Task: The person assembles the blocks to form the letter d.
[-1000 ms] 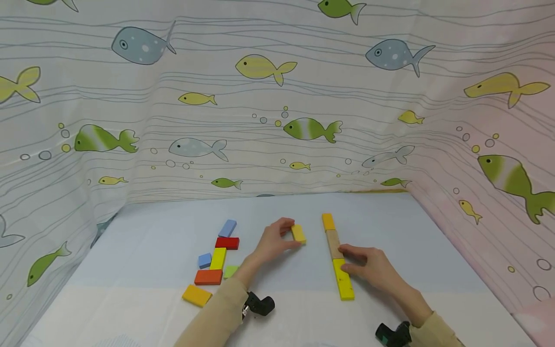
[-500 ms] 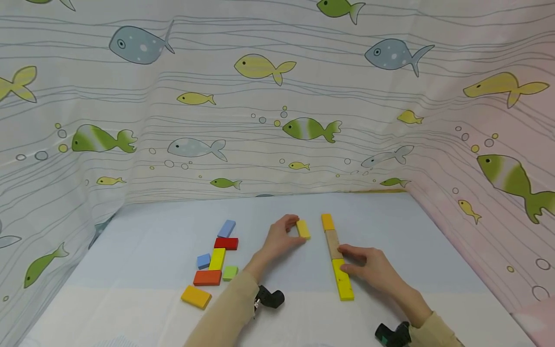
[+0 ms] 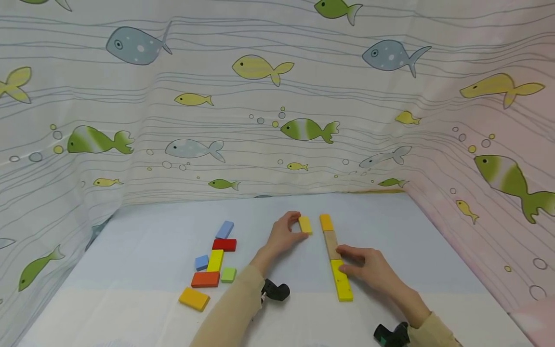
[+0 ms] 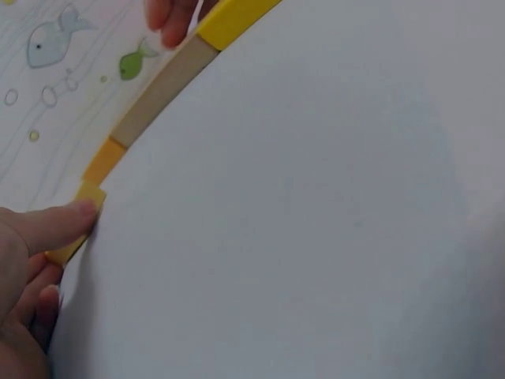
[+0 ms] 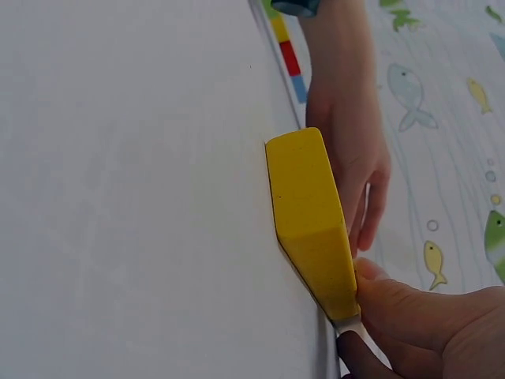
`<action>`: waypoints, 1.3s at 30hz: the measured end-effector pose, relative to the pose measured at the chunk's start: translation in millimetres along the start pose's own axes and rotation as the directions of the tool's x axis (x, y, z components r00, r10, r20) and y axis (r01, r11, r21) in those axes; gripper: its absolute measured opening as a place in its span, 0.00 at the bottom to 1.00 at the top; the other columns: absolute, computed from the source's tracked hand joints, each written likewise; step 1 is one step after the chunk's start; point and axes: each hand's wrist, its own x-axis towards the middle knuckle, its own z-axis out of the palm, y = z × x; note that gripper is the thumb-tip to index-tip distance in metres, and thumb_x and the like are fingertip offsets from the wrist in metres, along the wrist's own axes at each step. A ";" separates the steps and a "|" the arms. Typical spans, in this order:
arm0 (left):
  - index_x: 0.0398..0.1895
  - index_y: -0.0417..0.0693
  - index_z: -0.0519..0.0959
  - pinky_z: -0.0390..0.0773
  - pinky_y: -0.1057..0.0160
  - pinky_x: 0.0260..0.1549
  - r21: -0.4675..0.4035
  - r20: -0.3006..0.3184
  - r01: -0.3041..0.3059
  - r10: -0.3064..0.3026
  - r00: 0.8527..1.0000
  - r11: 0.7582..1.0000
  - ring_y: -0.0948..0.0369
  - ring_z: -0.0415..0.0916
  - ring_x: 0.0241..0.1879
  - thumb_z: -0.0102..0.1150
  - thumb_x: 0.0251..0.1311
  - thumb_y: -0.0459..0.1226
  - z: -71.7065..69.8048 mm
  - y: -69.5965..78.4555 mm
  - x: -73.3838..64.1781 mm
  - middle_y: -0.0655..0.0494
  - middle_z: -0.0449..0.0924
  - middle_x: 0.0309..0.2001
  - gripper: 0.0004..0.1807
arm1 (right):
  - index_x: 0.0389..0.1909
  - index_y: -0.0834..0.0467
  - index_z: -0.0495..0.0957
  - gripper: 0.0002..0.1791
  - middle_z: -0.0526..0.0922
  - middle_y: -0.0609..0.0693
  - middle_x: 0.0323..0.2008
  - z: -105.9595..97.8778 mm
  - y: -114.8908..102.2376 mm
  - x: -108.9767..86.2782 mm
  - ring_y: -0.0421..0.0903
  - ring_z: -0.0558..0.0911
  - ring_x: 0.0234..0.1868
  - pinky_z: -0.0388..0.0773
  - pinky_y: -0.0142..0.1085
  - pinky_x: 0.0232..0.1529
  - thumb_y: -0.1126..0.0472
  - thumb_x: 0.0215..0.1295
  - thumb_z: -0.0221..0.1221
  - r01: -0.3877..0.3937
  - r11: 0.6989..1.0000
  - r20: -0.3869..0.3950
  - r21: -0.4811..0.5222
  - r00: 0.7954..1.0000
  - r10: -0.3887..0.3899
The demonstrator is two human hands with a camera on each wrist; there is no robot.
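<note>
In the head view, my left hand (image 3: 284, 234) pinches a small light-yellow block (image 3: 305, 225) between thumb and fingers. That block lies just left of a row's far end; in the left wrist view the block (image 4: 93, 193) appears close to the orange-yellow block (image 4: 104, 162). The row runs from this orange-yellow block (image 3: 326, 222) through a plain wooden block (image 3: 331, 245) to a long bright-yellow piece (image 3: 341, 284) nearest me. My right hand (image 3: 373, 267) touches the row's right side, fingertip at the wooden block and thumb on the bright-yellow piece. Its other fingers are partly hidden.
Left on the white table (image 3: 143, 260) lie loose blocks: blue (image 3: 224, 230), red (image 3: 224, 245), yellow (image 3: 215, 260), small blue (image 3: 201, 262), orange-red (image 3: 205, 279), green (image 3: 228, 275) and orange-yellow (image 3: 194, 299). A fish-patterned curtain (image 3: 243, 164) surrounds the table's back and sides.
My left hand has moved away from me and slightly right, carrying the light-yellow block closer to the row's far end. My right hand stays at the row.
</note>
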 end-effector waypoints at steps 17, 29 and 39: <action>0.71 0.43 0.65 0.78 0.54 0.58 0.050 -0.043 0.023 -0.021 0.999 0.998 0.52 0.71 0.65 0.64 0.64 0.39 19.5 0.1 28.8 0.46 0.71 0.69 0.33 | 0.62 0.53 0.79 0.29 0.81 0.46 0.61 2.0 -1.1 0.2 0.52 0.76 0.66 0.72 0.52 0.66 0.54 0.58 0.71 0.018 1.000 -0.006 -0.012 1.000 -0.018; 0.71 0.42 0.65 0.75 0.53 0.62 -0.016 -0.049 0.048 -0.049 0.998 0.999 0.53 0.68 0.69 0.63 0.65 0.37 26.9 0.7 47.6 0.46 0.70 0.70 0.33 | 0.63 0.52 0.78 0.30 0.81 0.46 0.61 1.9 0.1 0.9 0.51 0.76 0.66 0.71 0.52 0.67 0.54 0.59 0.71 0.007 1.000 0.000 -0.004 1.000 -0.007; 0.70 0.43 0.66 0.56 0.50 0.75 -0.034 -0.065 0.053 -0.055 0.996 0.998 0.52 0.65 0.71 0.62 0.66 0.37 35.7 4.2 60.2 0.46 0.70 0.70 0.31 | 0.63 0.52 0.78 0.29 0.80 0.46 0.62 0.7 -0.9 1.5 0.52 0.76 0.67 0.71 0.52 0.67 0.55 0.59 0.70 0.012 0.999 0.001 -0.034 1.000 -0.012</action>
